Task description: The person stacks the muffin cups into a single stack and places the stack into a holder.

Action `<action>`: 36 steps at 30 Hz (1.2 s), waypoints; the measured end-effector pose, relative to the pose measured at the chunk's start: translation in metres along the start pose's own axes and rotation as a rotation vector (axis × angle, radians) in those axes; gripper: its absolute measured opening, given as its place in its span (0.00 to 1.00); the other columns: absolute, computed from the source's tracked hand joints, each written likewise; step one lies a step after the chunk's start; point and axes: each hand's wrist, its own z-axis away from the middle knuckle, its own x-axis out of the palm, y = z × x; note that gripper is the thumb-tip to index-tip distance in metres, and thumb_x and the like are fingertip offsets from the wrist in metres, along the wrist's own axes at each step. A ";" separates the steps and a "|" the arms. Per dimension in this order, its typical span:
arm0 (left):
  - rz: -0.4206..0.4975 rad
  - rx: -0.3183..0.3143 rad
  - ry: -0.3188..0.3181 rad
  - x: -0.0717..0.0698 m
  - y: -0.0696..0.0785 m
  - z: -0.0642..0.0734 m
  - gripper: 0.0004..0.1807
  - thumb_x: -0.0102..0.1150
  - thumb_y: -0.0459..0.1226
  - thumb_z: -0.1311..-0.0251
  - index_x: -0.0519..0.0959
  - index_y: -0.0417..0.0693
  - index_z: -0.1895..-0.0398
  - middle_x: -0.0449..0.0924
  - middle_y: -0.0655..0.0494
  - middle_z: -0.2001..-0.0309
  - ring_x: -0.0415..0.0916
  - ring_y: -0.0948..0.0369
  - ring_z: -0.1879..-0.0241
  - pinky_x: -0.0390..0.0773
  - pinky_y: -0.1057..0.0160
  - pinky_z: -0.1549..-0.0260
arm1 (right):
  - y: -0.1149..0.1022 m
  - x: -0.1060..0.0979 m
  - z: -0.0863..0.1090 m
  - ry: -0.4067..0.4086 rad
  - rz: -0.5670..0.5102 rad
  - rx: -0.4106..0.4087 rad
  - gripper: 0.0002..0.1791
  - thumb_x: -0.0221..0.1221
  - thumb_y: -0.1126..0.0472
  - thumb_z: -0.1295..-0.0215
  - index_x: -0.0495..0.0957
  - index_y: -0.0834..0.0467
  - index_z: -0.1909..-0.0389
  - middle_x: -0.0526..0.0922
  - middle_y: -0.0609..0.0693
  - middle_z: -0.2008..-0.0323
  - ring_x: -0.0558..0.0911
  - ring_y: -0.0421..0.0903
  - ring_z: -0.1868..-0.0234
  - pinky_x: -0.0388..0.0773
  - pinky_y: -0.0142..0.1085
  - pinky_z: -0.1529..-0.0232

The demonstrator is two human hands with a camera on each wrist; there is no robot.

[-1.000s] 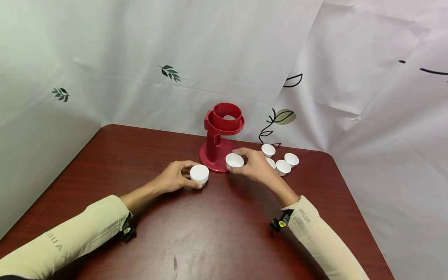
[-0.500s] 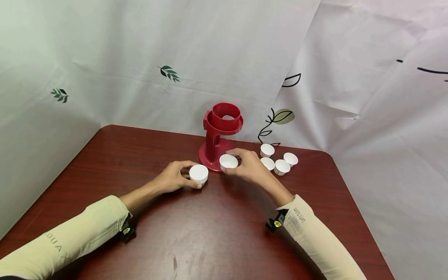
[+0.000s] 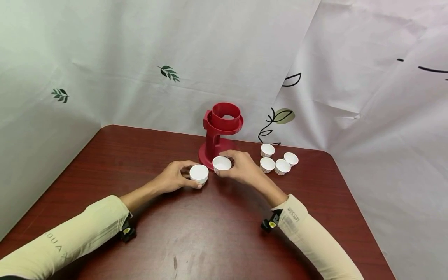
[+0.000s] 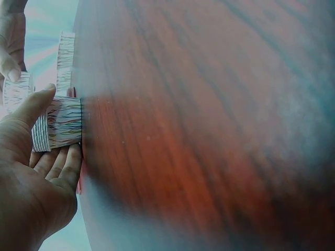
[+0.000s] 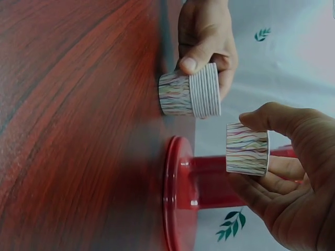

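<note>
My left hand point(image 3: 175, 177) grips a stack of nested paper baking cups point(image 5: 191, 94) standing on the table, its rims layered at the top and its side patterned with coloured wavy lines. Just right of the stack, my right hand point(image 3: 241, 167) pinches a single paper baking cup point(image 5: 247, 149) between thumb and fingers. This cup is upright, a little above the table and the stack's rim level, with a small gap between the two. Behind both hands rises a red stand point(image 3: 212, 146) with a round base and a ring-shaped holder on top.
Several more paper baking cups point(image 3: 267, 165) stand loose at the back right of the brown table point(image 3: 196, 233). A white curtain point(image 3: 140, 77) with leaf prints hangs behind the table's far edge.
My right hand has carried its paper baking cup leftward, past the front of the red stand's base, close to the stack. My left hand stays in place around the stack.
</note>
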 end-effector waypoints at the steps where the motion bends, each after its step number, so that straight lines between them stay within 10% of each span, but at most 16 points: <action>1: 0.001 -0.001 -0.002 0.000 0.000 0.000 0.34 0.89 0.32 0.46 0.86 0.36 0.35 0.93 0.45 0.47 0.89 0.62 0.51 0.88 0.71 0.48 | 0.000 0.001 0.000 -0.002 -0.002 -0.004 0.32 0.79 0.53 0.37 0.87 0.60 0.33 0.93 0.54 0.42 0.87 0.51 0.43 0.86 0.45 0.40; 36: 0.006 0.004 -0.010 0.000 0.000 -0.001 0.34 0.89 0.32 0.46 0.86 0.36 0.35 0.93 0.44 0.45 0.90 0.57 0.45 0.90 0.66 0.42 | -0.027 0.023 -0.016 0.001 -0.028 -0.123 0.29 0.79 0.56 0.35 0.87 0.60 0.34 0.93 0.54 0.44 0.88 0.50 0.46 0.85 0.39 0.44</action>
